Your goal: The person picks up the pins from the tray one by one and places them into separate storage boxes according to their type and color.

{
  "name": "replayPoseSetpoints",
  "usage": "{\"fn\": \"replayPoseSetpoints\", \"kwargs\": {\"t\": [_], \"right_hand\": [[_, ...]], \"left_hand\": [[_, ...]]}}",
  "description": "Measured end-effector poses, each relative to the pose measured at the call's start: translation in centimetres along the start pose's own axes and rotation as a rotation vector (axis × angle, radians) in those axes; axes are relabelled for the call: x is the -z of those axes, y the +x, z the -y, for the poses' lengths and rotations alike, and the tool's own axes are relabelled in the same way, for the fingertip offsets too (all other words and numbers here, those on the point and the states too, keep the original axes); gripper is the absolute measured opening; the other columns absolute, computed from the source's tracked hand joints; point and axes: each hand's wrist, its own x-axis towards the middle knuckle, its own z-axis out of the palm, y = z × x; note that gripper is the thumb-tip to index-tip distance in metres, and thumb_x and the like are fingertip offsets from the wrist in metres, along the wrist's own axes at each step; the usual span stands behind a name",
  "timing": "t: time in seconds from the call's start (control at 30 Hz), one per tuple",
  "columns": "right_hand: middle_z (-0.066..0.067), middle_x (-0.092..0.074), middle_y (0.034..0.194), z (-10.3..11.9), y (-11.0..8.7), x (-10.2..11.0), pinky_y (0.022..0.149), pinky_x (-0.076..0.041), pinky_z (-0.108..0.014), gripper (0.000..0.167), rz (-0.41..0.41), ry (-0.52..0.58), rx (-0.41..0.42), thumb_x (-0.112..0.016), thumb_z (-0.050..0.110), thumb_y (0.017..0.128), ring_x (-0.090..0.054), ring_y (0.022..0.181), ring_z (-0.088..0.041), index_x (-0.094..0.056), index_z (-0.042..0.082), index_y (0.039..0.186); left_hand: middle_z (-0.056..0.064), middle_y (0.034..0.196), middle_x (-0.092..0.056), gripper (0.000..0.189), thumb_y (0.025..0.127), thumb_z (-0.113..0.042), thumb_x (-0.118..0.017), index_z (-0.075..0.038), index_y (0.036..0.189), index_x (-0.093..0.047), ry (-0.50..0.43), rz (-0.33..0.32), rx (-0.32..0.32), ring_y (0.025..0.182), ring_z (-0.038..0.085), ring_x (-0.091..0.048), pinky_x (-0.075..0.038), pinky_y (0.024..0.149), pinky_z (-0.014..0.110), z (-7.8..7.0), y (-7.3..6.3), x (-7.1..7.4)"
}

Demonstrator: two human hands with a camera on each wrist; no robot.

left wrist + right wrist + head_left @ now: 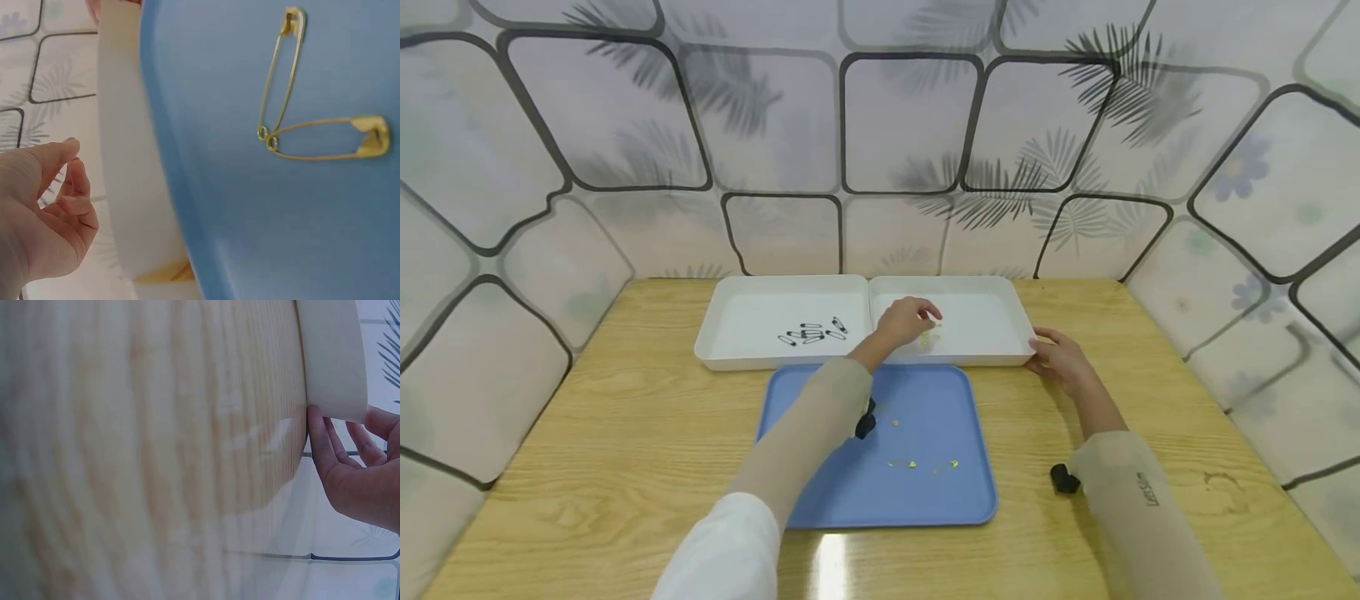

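Note:
Over the right white tray [985, 321], my left hand [906, 321] reaches with fingers loosely bent, beside several small gold safety pins [925, 337]. In the left wrist view, nothing shows between the thumb and fingers of that hand [50, 212]. My right hand [1063, 360] holds the same tray at its near right corner, thumb up at the rim and fingers against the side [350, 469]. On the blue tray [865, 500] lie more gold safety pins [912, 464]; two of them [374, 136] overlap at their coil ends in the left wrist view.
The left white tray [737, 317] holds several black safety pins [811, 335] and stands side by side with the right one. Both are at the back of the wooden table [587, 467], before a patterned backdrop [910, 125]. The blue tray adjoins their front.

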Motion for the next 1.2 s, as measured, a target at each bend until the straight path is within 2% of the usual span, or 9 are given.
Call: {"fn": "replayPoseSetpoints", "kwargs": {"t": [0.17, 0.27, 0.6, 0.83, 1.03, 1.2], "right_hand": [[-0.020, -0.046, 0.123, -0.2, 0.1, 0.0, 0.083, -0.049, -0.028, 0.054, -0.007, 0.005, -0.001, -0.048, 0.014, 0.096, -0.058, 0.084, -0.011, -0.026, 0.002, 0.144], [-0.024, -0.035, 0.131, 0.0, -0.2, -0.2, 0.087, -0.046, -0.028, 0.055, 0.020, -0.029, 0.007, -0.043, 0.015, 0.098, -0.055, 0.087, -0.009, -0.018, 0.002, 0.145], [-0.022, -0.036, 0.129, 0.5, -0.5, -0.6, 0.089, -0.045, -0.029, 0.055, 0.007, -0.046, -0.005, -0.042, 0.017, 0.099, -0.054, 0.086, -0.007, -0.018, 0.004, 0.146], [-0.024, -0.033, 0.133, 0.4, -0.4, -0.6, 0.090, -0.044, -0.029, 0.055, 0.004, -0.043, -0.006, -0.042, 0.017, 0.099, -0.054, 0.087, -0.008, -0.018, 0.004, 0.146], [-0.025, -0.033, 0.133, 0.4, -0.3, -0.6, 0.088, -0.045, -0.028, 0.056, -0.003, -0.055, -0.009, -0.042, 0.019, 0.099, -0.054, 0.088, -0.008, -0.018, 0.005, 0.146], [-0.025, -0.033, 0.133, 0.2, -0.3, -0.5, 0.088, -0.045, -0.027, 0.056, 0.008, -0.062, 0.001, -0.043, 0.020, 0.099, -0.054, 0.089, -0.010, -0.017, 0.005, 0.146]], "left_hand": [[0.000, 0.092, -0.063, 0.017, 0.088, -0.017, -0.062, -0.015, 0.104, -0.069, -0.014, 0.012, -0.051, 0.066, 0.013, -0.049, -0.036, 0.053, 0.021, -0.1, -0.9, 0.6], [-0.001, 0.091, -0.062, 0.017, 0.088, -0.017, -0.062, -0.015, 0.103, -0.069, -0.025, 0.026, -0.085, 0.065, 0.013, -0.048, -0.037, 0.054, 0.021, -0.2, -1.6, 1.1], [-0.002, 0.086, -0.061, 0.016, 0.087, -0.015, -0.065, -0.013, 0.102, -0.069, 0.003, 0.052, -0.197, 0.066, 0.013, -0.048, -0.037, 0.053, 0.021, -0.4, -4.9, 2.9], [-0.003, 0.084, -0.060, 0.015, 0.086, -0.013, -0.066, -0.013, 0.100, -0.069, 0.011, 0.074, -0.213, 0.063, 0.012, -0.051, -0.040, 0.052, 0.020, 0.4, -7.2, 3.4], [-0.004, 0.086, -0.058, 0.015, 0.086, -0.012, -0.065, -0.012, 0.100, -0.070, -0.020, 0.115, -0.209, 0.069, 0.011, -0.053, -0.044, 0.057, 0.021, 1.4, -9.1, 3.5], [-0.004, 0.086, -0.058, 0.015, 0.086, -0.012, -0.065, -0.010, 0.100, -0.069, -0.023, 0.162, -0.247, 0.071, 0.011, -0.055, -0.046, 0.062, 0.022, 2.0, -10.7, 3.2]]}}
